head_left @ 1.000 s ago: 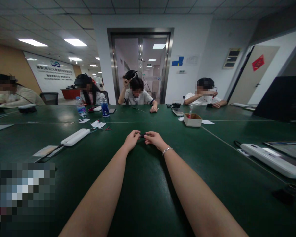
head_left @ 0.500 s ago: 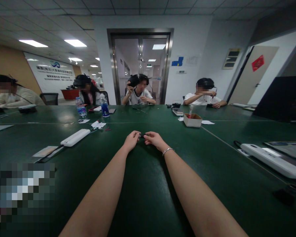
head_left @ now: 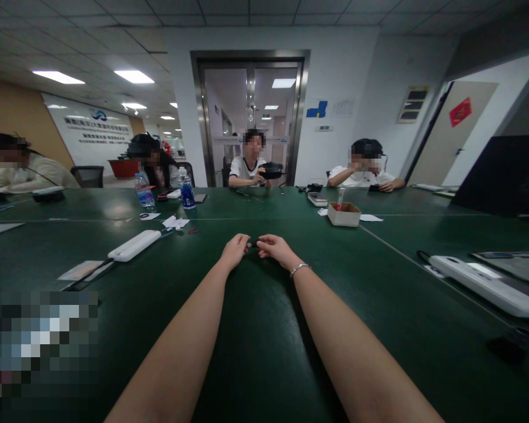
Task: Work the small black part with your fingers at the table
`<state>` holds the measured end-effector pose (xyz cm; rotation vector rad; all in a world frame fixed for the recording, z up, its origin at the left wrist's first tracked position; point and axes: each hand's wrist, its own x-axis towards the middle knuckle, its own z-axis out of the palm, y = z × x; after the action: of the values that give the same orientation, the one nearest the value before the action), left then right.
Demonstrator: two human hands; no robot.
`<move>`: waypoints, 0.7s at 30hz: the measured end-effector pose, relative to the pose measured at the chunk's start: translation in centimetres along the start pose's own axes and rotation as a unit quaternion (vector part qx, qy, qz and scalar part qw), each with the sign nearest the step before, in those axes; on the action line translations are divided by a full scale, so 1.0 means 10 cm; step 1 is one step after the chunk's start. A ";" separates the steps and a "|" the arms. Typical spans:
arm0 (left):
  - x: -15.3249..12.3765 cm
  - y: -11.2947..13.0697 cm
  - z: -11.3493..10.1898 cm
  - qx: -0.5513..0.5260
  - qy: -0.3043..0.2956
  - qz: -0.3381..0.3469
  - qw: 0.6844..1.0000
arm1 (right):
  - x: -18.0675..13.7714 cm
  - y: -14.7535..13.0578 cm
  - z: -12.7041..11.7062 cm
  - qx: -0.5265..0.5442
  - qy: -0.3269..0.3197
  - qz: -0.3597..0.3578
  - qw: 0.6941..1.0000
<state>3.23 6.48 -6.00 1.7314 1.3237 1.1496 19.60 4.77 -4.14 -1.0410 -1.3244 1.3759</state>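
Observation:
Both my hands are close together over the green table [head_left: 264,329], at the middle of the view. A small dark object [head_left: 253,243] with a shiny, metallic-looking end spans the narrow gap between my fingertips. My left hand [head_left: 235,250] pinches the shiny end on the left. On the right, my right hand [head_left: 277,249] grips the dark end between thumb and fingers, and a silver bracelet [head_left: 300,269] circles that wrist. The object is too small for me to tell its kind, and my fingers cover much of it.
White power strips [head_left: 134,245] lie left and right. Ahead stand two bottles [head_left: 187,191], scraps of paper [head_left: 175,222] and a small open box [head_left: 344,216] with a clear tube in it. Several people sit across the table; one person [head_left: 247,169] holds a black headset [head_left: 271,171].
My hands have barely moved; slightly more of the shiny end shows between them. The person opposite has lowered a black headset from the head toward the table.

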 end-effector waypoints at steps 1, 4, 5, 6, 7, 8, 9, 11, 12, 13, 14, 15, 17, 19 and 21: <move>0.00 -0.01 0.00 0.004 -0.008 0.005 1.000 | 0.00 0.00 0.00 0.001 0.000 -0.001 1.000; 0.00 -0.01 0.00 0.006 -0.018 0.025 1.000 | 0.02 0.02 -0.01 0.001 -0.001 -0.009 1.000; -0.01 0.00 0.00 0.003 -0.013 0.028 1.000 | 0.03 0.03 -0.01 0.000 -0.001 -0.010 1.000; -0.02 0.02 0.00 0.000 -0.008 0.029 1.000 | 0.03 0.04 -0.01 0.001 0.001 -0.011 1.000; -0.03 0.03 -0.01 -0.005 -0.003 0.025 1.000 | 0.04 0.04 -0.01 0.001 0.002 -0.010 1.000; -0.04 0.05 -0.01 -0.012 -0.001 0.017 1.000 | 0.04 0.05 -0.02 0.001 0.003 -0.011 1.000; -0.05 0.07 -0.01 -0.020 -0.004 0.008 1.000 | 0.04 0.05 -0.02 0.002 0.003 -0.011 1.000; -0.05 0.09 -0.01 -0.031 -0.014 0.001 0.999 | 0.05 0.06 -0.02 0.002 0.000 -0.014 1.000; -0.05 0.09 0.00 -0.032 -0.018 0.005 0.999 | 0.05 0.06 -0.02 0.001 -0.001 -0.015 1.000; -0.05 0.09 0.00 -0.030 -0.018 0.012 0.999 | 0.05 0.06 -0.03 0.000 -0.002 -0.016 1.000; -0.05 0.09 0.00 -0.026 -0.016 0.020 0.999 | 0.05 0.06 -0.03 -0.001 -0.002 -0.016 1.000; -0.04 0.08 0.01 -0.023 -0.011 0.023 0.999 | 0.05 0.06 -0.03 -0.002 -0.002 -0.016 1.000; -0.04 0.08 0.01 -0.026 -0.005 0.011 1.000 | 0.04 0.05 -0.02 -0.003 -0.002 -0.016 1.000; -0.04 0.08 0.01 -0.031 -0.011 0.000 0.999 | 0.03 0.04 -0.02 -0.005 -0.004 -0.016 1.000; -0.04 0.08 0.01 -0.031 -0.015 0.007 0.999 | 0.03 0.04 -0.02 -0.008 -0.007 -0.016 1.000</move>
<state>3.55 5.86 -5.45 1.7091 1.2463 1.1571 19.68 5.09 -4.53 -1.0184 -1.3595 1.3524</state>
